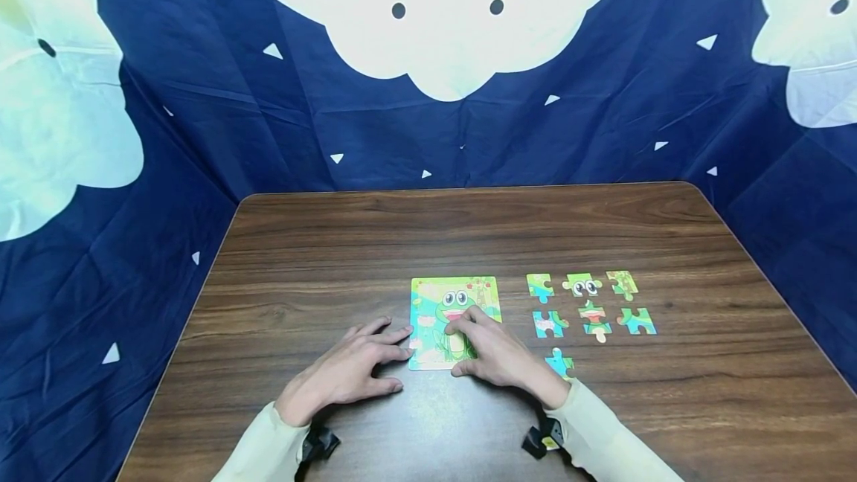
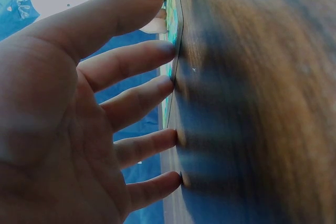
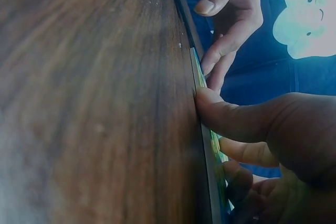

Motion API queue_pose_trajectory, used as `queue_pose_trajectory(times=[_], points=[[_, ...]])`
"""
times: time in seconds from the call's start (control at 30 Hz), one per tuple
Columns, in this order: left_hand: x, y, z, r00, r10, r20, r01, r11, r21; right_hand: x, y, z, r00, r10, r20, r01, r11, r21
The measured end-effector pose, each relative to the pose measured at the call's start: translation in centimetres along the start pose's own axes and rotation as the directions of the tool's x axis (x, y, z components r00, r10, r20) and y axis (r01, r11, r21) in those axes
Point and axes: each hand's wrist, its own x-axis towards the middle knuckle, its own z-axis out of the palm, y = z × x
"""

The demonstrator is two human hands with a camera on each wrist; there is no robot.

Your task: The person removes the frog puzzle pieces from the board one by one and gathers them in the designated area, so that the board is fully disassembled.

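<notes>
A square frog puzzle board lies flat on the table, its picture showing a green frog with big eyes. My left hand is spread palm down on its left side, fingertips right at the board's edge. In the left wrist view the left fingers stay apart, with nothing between them. Over the lower right of the board is my right hand, bent fingers touching the picture. Its thumb touches the near edge. Part of the frog's lower body is hidden under this hand.
To the board's right, several loose jigsaw pieces lie in rows, among them an eye piece and a mouth piece. A blue piece lies close to the right wrist. Behind the wooden table hangs a blue cloth with cloud shapes.
</notes>
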Motion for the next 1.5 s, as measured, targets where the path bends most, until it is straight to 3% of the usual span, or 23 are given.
queue_pose_trajectory(times=[0.57,1.23,1.5], points=[[-0.14,0.07,-0.16,1.0,0.004,-0.003,-0.004,1.0,0.005,0.22,-0.19,-0.04,0.999,0.045,0.006,-0.045,0.998,0.036],[-0.05,0.07,-0.07,1.0,0.004,-0.001,-0.004,1.0,-0.001,0.0,-0.18,0.05,0.995,-0.037,-0.089,0.039,0.999,0.016],[-0.02,0.01,-0.05,1.0,0.007,-0.002,-0.007,1.0,-0.001,-0.02,-0.33,0.06,0.997,-0.045,-0.067,0.047,0.999,0.021]])
